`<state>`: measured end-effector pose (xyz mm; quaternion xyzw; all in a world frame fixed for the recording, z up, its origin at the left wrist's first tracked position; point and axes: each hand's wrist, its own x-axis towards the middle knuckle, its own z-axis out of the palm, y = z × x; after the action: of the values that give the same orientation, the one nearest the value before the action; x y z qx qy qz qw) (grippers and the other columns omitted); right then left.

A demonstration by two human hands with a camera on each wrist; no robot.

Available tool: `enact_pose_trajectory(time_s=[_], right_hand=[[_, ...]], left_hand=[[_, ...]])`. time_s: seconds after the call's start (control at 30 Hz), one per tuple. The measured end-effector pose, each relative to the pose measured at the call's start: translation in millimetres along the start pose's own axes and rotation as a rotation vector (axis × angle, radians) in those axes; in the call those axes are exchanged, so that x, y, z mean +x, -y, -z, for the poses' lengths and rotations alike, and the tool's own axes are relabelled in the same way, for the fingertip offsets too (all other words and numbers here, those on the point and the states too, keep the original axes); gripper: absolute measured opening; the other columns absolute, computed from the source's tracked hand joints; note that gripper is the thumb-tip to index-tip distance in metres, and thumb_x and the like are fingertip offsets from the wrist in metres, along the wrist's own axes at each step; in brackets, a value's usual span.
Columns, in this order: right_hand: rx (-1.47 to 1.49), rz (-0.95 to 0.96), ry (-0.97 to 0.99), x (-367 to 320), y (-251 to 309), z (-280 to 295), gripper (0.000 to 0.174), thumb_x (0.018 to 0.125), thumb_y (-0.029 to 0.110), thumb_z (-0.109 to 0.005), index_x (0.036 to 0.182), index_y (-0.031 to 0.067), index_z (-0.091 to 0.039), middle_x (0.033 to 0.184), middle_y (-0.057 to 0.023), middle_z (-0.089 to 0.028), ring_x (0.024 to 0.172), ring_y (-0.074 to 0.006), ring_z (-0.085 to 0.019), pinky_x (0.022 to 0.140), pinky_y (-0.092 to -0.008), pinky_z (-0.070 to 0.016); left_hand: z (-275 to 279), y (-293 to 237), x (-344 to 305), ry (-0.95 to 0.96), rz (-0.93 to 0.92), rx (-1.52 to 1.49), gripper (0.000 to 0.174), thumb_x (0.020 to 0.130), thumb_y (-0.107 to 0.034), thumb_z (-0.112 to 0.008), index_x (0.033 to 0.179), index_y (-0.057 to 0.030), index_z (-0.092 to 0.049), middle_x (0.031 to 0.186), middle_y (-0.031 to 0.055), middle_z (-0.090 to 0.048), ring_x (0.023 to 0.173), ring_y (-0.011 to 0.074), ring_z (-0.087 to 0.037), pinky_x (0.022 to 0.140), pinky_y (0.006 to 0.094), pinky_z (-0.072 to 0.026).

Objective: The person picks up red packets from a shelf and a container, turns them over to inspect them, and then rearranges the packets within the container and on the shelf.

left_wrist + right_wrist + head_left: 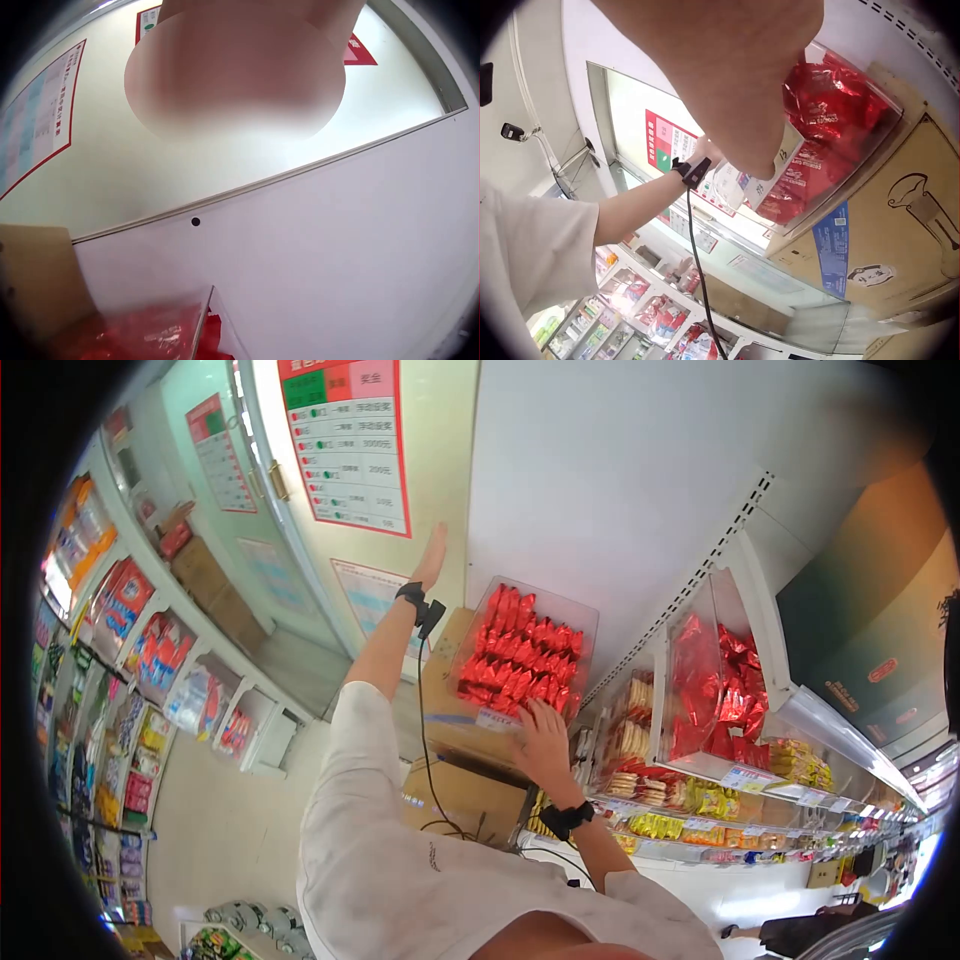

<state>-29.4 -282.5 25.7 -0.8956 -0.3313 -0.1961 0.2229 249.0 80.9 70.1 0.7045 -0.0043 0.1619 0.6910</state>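
Observation:
A clear plastic bin (592, 622) holds rows of red foil snack packets (520, 650) and sits on a cardboard box. My right hand (545, 748) is at its near front corner, fingers over the rim onto the packets. From the right wrist view, the thumb lies outside the bin by the price label (780, 161), and the fingertips are hidden. Beyond the bin's left side, my left hand (432, 558) is raised with straight fingers and holds nothing. It stands before the pale panel with a red-bordered poster (350, 450), and is blurred in the left wrist view.
Cardboard boxes (465, 800) are stacked below the bin. Shelves with bagged snacks (725, 690) run along the right, under a large green-brown box (870, 600). More stocked shelves (130, 670) line the left. A cable (424, 730) hangs from the left wrist.

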Motion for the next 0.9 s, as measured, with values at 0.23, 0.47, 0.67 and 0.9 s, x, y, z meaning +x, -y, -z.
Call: enact_pose_trajectory(time_s=[0.23, 0.47, 0.67, 0.9], right_hand=[[-0.008, -0.087, 0.045, 4, 5, 1, 0.062, 0.087, 0.030, -0.071, 0.138, 0.0001, -0.053, 0.139, -0.0204, -0.056, 0.133, -0.0353, -0.050, 0.115, -0.0498, -0.0349], [-0.012, -0.119, 0.049, 10, 10, 2, 0.061, 0.086, 0.031, -0.072, 0.136, 0.0005, -0.056, 0.139, -0.0180, -0.056, 0.132, -0.0355, -0.050, 0.114, -0.0504, -0.0353], [-0.024, -0.158, 0.101, 17, 13, 4, 0.062, 0.084, 0.030, -0.073, 0.135, 0.0000, -0.058, 0.139, -0.0163, -0.057, 0.131, -0.0333, -0.051, 0.115, -0.0491, -0.0352], [-0.019, -0.143, 0.061, 18, 13, 1, 0.059, 0.083, 0.026, -0.075, 0.133, 0.0003, -0.059, 0.137, -0.0161, -0.058, 0.128, -0.0343, -0.053, 0.113, -0.0502, -0.0369]], left_hand=[[1, 44, 66, 0.030, -0.064, 0.067, 0.084, 0.107, -0.058, -0.032, 0.162, 0.0018, -0.014, 0.171, 0.0138, -0.014, 0.158, 0.0248, -0.011, 0.127, 0.0378, -0.0099], [-15, 41, 84, 0.012, -0.093, 0.067, 0.078, 0.108, -0.052, -0.033, 0.162, 0.0015, -0.015, 0.170, 0.0141, -0.017, 0.156, 0.0253, -0.015, 0.127, 0.0386, -0.0132], [-16, 39, 86, 0.016, -0.117, 0.089, 0.074, 0.109, -0.046, -0.035, 0.162, 0.0012, -0.016, 0.169, 0.0143, -0.019, 0.155, 0.0257, -0.018, 0.126, 0.0394, -0.0161], [-15, 42, 78, 0.010, -0.129, 0.116, 0.069, 0.110, -0.040, -0.036, 0.162, 0.0009, -0.017, 0.168, 0.0146, -0.022, 0.154, 0.0262, -0.021, 0.126, 0.0403, -0.0194]])
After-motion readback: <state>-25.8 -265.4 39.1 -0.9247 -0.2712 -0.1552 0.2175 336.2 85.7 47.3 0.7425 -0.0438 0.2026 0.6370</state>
